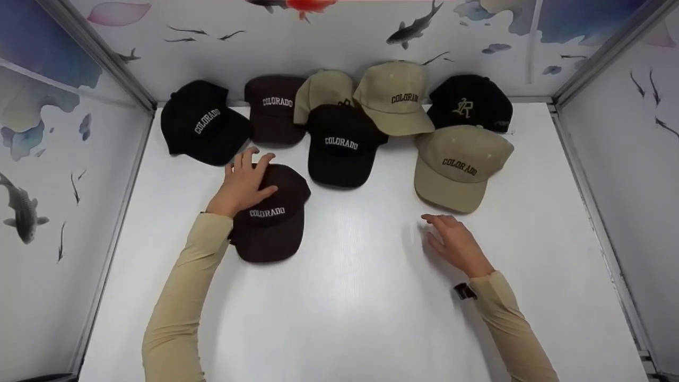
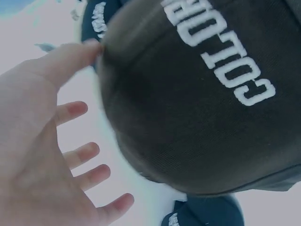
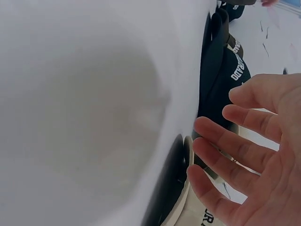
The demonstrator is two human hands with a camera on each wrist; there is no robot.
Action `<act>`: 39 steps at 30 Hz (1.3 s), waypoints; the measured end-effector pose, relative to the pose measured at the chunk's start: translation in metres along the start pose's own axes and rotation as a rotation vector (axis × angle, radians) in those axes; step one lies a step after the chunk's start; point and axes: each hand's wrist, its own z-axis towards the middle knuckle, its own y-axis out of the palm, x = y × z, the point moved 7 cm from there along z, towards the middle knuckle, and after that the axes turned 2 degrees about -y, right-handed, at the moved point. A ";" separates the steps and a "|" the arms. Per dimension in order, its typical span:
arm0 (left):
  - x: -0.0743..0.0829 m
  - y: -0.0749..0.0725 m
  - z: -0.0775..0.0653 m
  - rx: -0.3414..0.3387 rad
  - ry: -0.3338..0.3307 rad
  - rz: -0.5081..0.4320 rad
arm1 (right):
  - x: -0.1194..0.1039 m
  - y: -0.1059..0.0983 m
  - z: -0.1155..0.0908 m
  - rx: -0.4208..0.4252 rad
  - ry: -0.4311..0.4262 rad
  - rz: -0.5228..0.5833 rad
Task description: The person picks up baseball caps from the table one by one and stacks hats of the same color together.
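I see the white surface spread across the middle and bottom of the head view, with a fish-printed wall along the top. Caps come next in size: in the upper part of the frame a black cap, a maroon cap, two tan caps and an emblem cap stand in a row, with a plain-fronted black one lettered COLORADO at upper centre. A near tan cap sits right of centre, and the near maroon cap lies left of centre. My left hand is over that one's crown, grip apart, thumb and fingers spread. My right hand, right of centre, has its grip apart too, just below the near tan brim. Smallest is the dark wrist device beside the right cuff.
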 end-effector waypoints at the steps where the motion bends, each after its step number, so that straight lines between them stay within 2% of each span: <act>1: 0.002 -0.002 -0.007 0.023 0.008 -0.005 | 0.002 -0.001 0.001 0.006 -0.009 -0.007; 5: 0.004 -0.002 -0.039 0.094 0.029 -0.024 | 0.009 -0.012 0.006 0.022 -0.031 -0.037; 10: 0.002 0.014 -0.074 0.127 0.016 -0.055 | 0.027 -0.037 0.019 0.035 0.009 -0.093; 16: -0.004 0.039 -0.104 0.166 -0.023 -0.049 | 0.053 -0.076 0.039 0.054 0.095 -0.182; 20: -0.006 0.054 -0.119 0.176 -0.062 -0.056 | 0.076 -0.096 0.052 0.062 0.187 -0.178; 25: -0.006 0.072 -0.129 0.136 -0.080 -0.087 | 0.113 -0.107 0.068 0.042 0.287 -0.029; 30: -0.004 0.081 -0.130 0.119 -0.059 -0.057 | 0.145 -0.103 0.078 -0.020 0.393 0.135; 34: -0.003 0.083 -0.126 0.119 -0.067 -0.042 | 0.159 -0.096 0.086 -0.095 0.460 0.157; 39: 0.001 0.088 -0.124 0.093 -0.081 -0.069 | 0.168 -0.093 0.092 -0.149 0.525 0.130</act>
